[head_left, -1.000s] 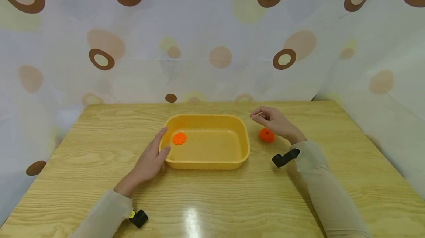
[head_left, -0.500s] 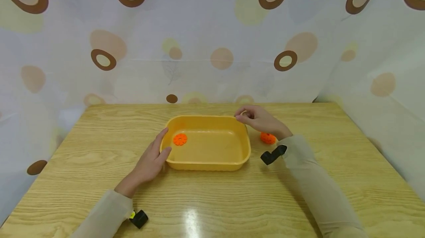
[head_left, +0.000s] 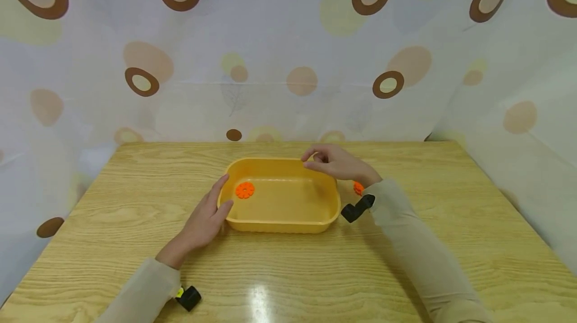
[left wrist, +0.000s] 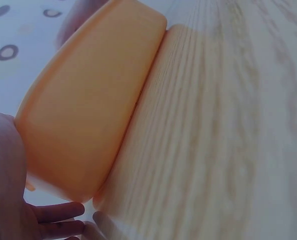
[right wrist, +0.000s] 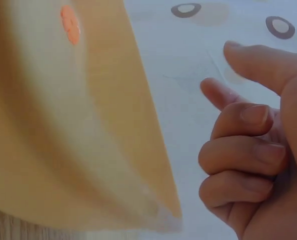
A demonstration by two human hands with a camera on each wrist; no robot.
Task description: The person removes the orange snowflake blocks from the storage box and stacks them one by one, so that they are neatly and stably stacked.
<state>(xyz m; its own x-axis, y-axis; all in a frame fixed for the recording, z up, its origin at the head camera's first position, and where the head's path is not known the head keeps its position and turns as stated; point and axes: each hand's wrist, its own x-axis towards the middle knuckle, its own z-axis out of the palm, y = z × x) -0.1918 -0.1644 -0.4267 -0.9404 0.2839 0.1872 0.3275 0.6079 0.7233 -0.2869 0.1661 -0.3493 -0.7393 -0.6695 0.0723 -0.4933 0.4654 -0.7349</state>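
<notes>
A yellow plastic basin (head_left: 283, 227) stands on the wooden table. My left hand (head_left: 202, 223) holds its left end, the thumb over the rim and the fingers along the outer wall, close to the tabletop in the left wrist view. Inside the basin, at the left, lies a flat orange notched disc (head_left: 245, 190). My right hand (head_left: 334, 162) hovers over the basin's far right rim. In the right wrist view its thumb and index finger stand apart with nothing between them, the other fingers curled. Another orange piece (head_left: 358, 188) lies on the table, partly hidden behind the right wrist.
The wooden table (head_left: 279, 273) runs back to a patterned cloth backdrop (head_left: 270, 107), which also hangs along the sides. Black wrist cameras are strapped below the left sleeve (head_left: 143, 290) and the right sleeve (head_left: 419, 243).
My right hand has moved left, from above the loose orange piece to above the basin's far right rim. The left hand stays on the basin, and the disc inside has not moved.
</notes>
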